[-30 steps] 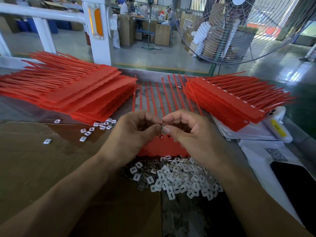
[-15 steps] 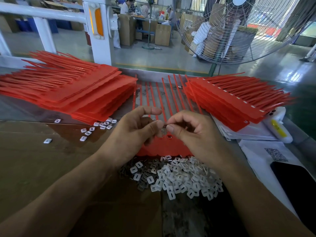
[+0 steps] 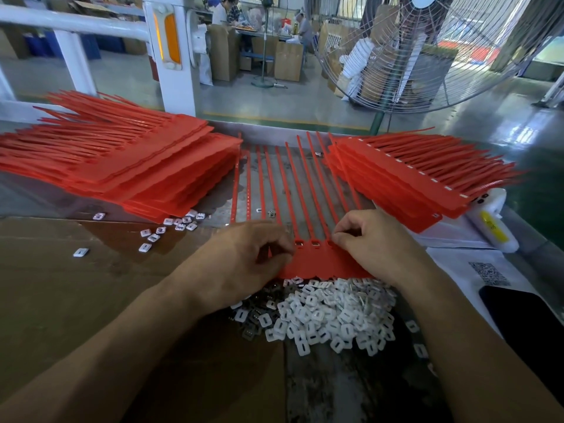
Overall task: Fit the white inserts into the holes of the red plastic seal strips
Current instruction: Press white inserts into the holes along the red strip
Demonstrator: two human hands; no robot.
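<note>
Hands, left [image 3: 244,264] and right [image 3: 375,239], fingers curled, pressing flat red plastic seal strip [image 3: 320,264] on bench; pinched contents unclear; white square inserts [image 3: 329,315] heaped beside.

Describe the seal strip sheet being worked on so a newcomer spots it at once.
Start at the two red stacks, left stack and right stack. Between them lies one single sheet, flat, tails pointing away, under the left hand and right hand. It alone borders the white insert pile.
</note>
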